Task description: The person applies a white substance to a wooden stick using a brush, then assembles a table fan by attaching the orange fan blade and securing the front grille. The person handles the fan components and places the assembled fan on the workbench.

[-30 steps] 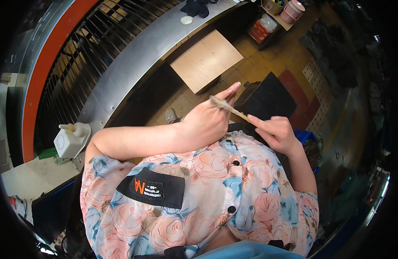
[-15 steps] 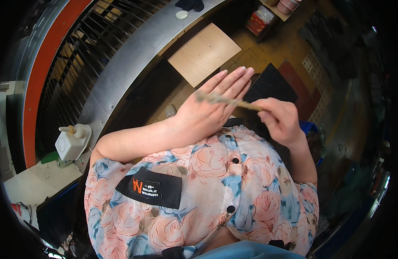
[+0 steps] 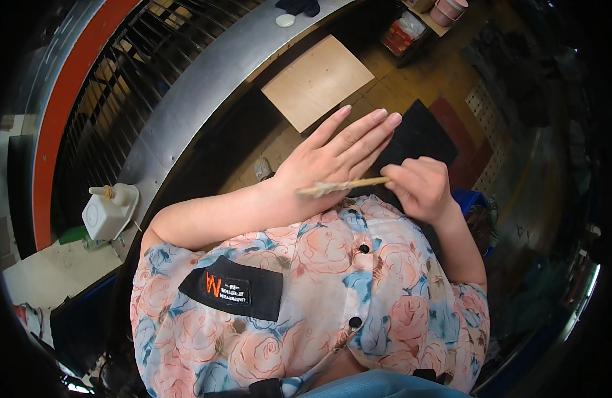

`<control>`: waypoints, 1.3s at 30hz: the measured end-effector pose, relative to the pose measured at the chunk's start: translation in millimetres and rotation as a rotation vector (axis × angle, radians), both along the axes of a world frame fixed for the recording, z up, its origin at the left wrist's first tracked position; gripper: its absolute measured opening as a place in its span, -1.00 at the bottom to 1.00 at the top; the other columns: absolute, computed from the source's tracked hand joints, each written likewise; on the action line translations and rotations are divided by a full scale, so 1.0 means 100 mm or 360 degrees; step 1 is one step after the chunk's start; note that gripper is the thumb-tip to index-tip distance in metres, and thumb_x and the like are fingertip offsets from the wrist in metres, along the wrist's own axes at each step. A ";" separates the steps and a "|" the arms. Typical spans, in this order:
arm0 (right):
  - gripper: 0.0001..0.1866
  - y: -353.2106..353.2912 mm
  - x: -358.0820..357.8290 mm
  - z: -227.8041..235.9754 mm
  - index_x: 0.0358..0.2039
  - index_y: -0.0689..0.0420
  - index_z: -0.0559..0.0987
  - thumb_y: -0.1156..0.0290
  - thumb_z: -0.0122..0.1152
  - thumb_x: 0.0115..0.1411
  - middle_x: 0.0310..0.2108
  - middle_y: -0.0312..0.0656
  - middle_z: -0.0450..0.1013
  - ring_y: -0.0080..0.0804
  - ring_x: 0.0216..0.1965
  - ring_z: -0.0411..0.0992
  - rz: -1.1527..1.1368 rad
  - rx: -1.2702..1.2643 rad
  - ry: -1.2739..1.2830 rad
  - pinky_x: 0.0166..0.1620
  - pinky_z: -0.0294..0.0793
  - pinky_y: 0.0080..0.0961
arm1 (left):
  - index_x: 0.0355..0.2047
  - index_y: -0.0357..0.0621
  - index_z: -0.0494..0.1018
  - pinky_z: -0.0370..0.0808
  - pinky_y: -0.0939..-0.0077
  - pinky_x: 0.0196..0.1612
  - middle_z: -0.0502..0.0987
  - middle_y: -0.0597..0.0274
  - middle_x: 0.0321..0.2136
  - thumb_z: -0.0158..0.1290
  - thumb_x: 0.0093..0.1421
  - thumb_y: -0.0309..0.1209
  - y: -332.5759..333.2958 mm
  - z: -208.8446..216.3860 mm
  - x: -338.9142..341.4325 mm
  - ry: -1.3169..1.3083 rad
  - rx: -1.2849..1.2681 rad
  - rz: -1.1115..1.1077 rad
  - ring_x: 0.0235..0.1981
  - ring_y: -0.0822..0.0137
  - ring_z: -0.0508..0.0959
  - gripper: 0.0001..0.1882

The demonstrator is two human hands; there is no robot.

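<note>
My left hand [image 3: 332, 156] is held out in front of my chest, its back toward me, fingers stretched and thumb hidden. In my right hand [image 3: 419, 188] is the light wooden end of a thin stick [image 3: 367, 182], pinched between thumb and fingers. Its other end is thicker and coated with something pale and clotted, which could be a brush head. That coated end lies across the back of my left hand near the wrist; whether it touches the skin I cannot tell.
A curved metal worktop [image 3: 180, 109] with a barred opening runs along the left. On it stands a white plastic bottle [image 3: 107, 215]. Beyond my hands lies a pale wooden board [image 3: 318, 83], with a dark panel [image 3: 419, 139] to its right. A pink bucket [image 3: 447, 10] stands far right.
The stick has moved nearer to me, its coated end passing from by the knuckles toward the left wrist. My right hand has shifted slightly with it. My left fingers are a little more spread.
</note>
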State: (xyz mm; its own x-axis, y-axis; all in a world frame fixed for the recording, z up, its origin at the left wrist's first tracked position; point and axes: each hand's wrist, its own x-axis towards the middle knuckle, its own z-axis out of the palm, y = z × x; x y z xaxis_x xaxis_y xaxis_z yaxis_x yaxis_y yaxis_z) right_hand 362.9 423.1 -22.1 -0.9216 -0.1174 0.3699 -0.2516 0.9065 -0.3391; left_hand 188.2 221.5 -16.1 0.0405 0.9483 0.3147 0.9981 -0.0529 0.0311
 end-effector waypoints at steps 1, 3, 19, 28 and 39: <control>-0.86 0.01 -0.02 -0.02 -0.37 0.09 0.60 0.40 0.37 0.06 -0.61 -0.24 0.38 -0.27 -0.65 0.37 -0.0042 0.0021 -0.0064 -0.55 0.33 -0.37 | 0.31 -0.30 0.28 -0.01 0.14 0.46 0.09 0.07 0.44 -0.03 0.15 -0.31 -0.01 0.00 0.00 -0.0039 0.0020 -0.0009 0.48 0.19 0.05 -0.31; -0.95 0.25 -0.04 0.07 -0.38 0.13 0.61 0.53 0.30 0.11 -0.57 -0.21 0.46 -0.27 -0.62 0.42 -0.0148 -0.0104 0.0181 -0.52 0.37 -0.40 | 0.31 -0.28 0.29 0.00 0.13 0.46 0.10 0.07 0.43 -0.03 0.15 -0.32 -0.02 0.00 0.00 -0.0039 -0.0003 0.0003 0.47 0.20 0.06 -0.32; -0.89 0.23 -0.21 -0.19 -0.32 0.14 0.59 0.39 0.30 0.20 -0.63 -0.19 0.35 -0.22 -0.65 0.36 -0.0295 -0.0194 0.0381 -0.56 0.30 -0.37 | 0.23 -0.30 0.36 0.09 -0.09 0.40 0.29 -0.02 0.32 -0.04 0.23 -0.38 -0.03 -0.01 0.01 -0.0234 -0.0005 -0.0130 0.46 -0.06 0.08 -0.45; -0.93 0.40 -0.14 -0.21 -0.33 0.14 0.59 0.43 0.27 0.21 -0.61 -0.20 0.37 -0.25 -0.66 0.37 -0.0347 -0.0126 0.0375 -0.56 0.32 -0.40 | 0.24 -0.27 0.35 0.04 -0.25 0.39 0.30 0.00 0.32 0.02 0.19 -0.45 -0.04 0.00 -0.01 -0.0364 -0.0062 -0.0259 0.46 -0.09 0.05 -0.43; -0.95 0.23 -0.11 -0.27 -0.35 0.16 0.59 0.48 0.27 0.18 -0.64 -0.19 0.34 -0.25 -0.67 0.36 -0.0181 -0.0236 0.0349 -0.57 0.31 -0.42 | 0.17 -0.18 0.44 -0.04 -0.37 0.38 0.39 0.05 0.26 0.06 0.15 -0.46 -0.08 0.01 0.00 -0.0415 -0.0049 -0.0326 0.47 -0.12 0.03 -0.48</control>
State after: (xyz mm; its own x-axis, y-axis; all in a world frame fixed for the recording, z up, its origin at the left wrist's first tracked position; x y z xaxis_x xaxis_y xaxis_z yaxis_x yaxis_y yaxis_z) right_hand 351.7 446.3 -48.7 -0.8220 0.0523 0.5671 -0.2333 0.8775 -0.4190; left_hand 188.0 213.1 -15.1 0.1531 0.9380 0.3109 0.9250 -0.2467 0.2890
